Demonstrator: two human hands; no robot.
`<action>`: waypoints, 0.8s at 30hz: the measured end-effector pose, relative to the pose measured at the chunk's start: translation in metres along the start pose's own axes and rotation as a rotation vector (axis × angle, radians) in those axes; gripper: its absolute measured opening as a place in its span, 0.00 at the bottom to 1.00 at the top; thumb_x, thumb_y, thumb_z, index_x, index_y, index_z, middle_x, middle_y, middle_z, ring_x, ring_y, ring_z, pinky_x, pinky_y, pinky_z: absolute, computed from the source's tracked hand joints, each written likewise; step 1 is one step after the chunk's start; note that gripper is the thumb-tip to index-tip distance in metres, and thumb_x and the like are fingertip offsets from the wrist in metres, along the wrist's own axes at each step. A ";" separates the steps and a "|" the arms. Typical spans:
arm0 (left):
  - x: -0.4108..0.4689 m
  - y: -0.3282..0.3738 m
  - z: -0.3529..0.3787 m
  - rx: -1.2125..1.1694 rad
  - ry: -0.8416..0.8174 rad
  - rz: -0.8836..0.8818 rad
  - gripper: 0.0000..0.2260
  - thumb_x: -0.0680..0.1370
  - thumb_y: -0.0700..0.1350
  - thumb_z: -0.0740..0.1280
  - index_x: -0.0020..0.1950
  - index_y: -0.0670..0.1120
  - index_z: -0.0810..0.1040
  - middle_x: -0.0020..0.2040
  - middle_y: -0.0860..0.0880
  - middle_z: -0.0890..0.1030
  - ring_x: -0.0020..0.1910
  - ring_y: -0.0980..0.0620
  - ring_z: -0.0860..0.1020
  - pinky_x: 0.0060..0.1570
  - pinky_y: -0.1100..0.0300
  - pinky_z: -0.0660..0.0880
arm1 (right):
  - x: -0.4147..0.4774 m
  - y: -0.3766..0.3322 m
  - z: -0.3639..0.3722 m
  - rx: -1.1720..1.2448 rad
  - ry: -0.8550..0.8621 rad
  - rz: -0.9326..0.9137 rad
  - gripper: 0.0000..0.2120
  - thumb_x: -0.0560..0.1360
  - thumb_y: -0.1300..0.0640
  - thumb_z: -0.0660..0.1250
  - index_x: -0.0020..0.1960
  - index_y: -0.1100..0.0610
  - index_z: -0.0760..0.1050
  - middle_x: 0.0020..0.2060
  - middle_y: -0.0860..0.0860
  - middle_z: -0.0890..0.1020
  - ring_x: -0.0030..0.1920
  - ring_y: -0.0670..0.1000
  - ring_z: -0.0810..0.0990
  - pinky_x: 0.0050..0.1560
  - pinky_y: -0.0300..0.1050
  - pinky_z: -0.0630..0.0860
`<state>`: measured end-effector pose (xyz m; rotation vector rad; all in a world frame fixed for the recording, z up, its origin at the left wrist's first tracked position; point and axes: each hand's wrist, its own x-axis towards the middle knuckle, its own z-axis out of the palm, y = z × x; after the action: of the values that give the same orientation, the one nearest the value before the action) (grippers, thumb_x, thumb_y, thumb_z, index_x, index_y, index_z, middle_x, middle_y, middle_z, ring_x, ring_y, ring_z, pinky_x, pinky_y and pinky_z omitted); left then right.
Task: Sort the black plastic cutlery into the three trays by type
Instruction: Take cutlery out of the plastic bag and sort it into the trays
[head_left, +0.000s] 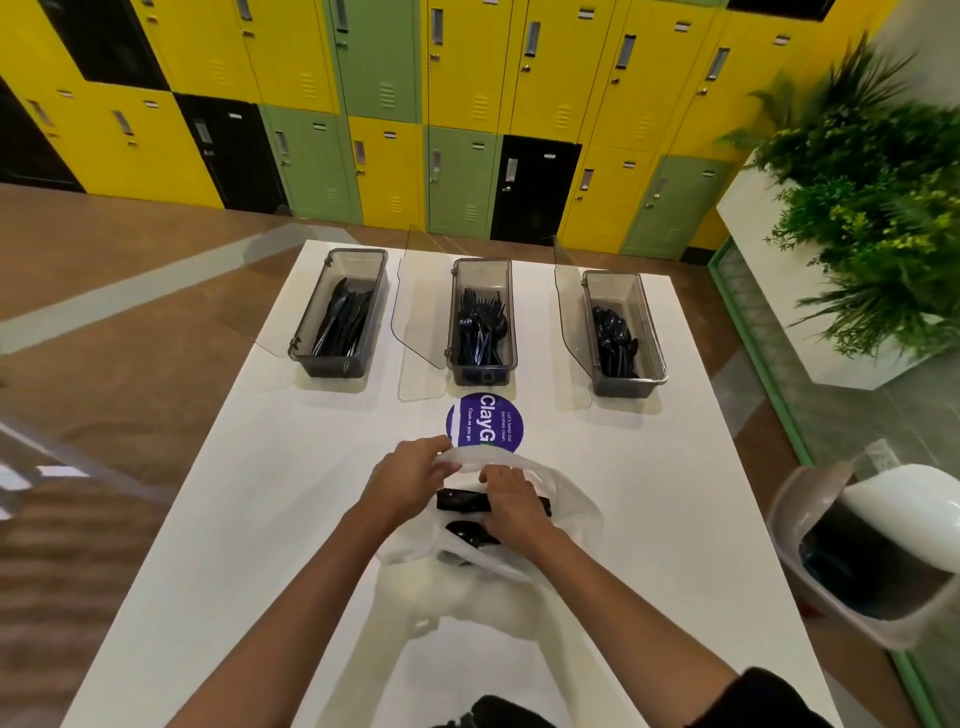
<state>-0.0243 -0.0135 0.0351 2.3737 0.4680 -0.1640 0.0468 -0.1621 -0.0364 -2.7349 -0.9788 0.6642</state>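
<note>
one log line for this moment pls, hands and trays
left hand: grips bag rim | right hand: in plastic bag on cutlery | trays: knives, forks, spoons, lids open

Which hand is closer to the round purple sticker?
Left. The left hand grips the white plastic bag just below the round purple sticker, nearly touching its edge. The right hand sits lower, farther from it.

Likely an office pantry: lockers (467, 104), "pantries clean" sticker (484, 422).
</note>
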 end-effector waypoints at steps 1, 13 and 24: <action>-0.001 0.000 0.000 -0.008 0.017 0.010 0.09 0.79 0.50 0.64 0.52 0.45 0.76 0.51 0.45 0.83 0.44 0.48 0.80 0.40 0.61 0.69 | 0.001 0.000 0.000 -0.036 -0.025 0.007 0.22 0.75 0.62 0.63 0.67 0.60 0.64 0.66 0.57 0.68 0.66 0.58 0.66 0.64 0.49 0.64; -0.006 0.003 -0.009 0.087 0.063 0.075 0.14 0.75 0.55 0.68 0.55 0.49 0.73 0.56 0.51 0.81 0.49 0.49 0.78 0.44 0.58 0.73 | 0.004 0.006 -0.013 0.174 -0.167 0.130 0.19 0.79 0.56 0.59 0.68 0.58 0.67 0.65 0.55 0.73 0.67 0.57 0.70 0.61 0.43 0.66; 0.000 -0.002 0.000 0.030 0.025 0.057 0.15 0.73 0.40 0.72 0.57 0.46 0.72 0.59 0.46 0.79 0.53 0.45 0.78 0.52 0.51 0.78 | -0.016 0.009 -0.032 0.330 -0.280 0.013 0.24 0.76 0.50 0.66 0.71 0.50 0.66 0.64 0.48 0.75 0.66 0.50 0.71 0.65 0.40 0.66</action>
<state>-0.0255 -0.0120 0.0339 2.4179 0.4121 -0.1159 0.0557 -0.1797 -0.0049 -2.4039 -0.8160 1.1238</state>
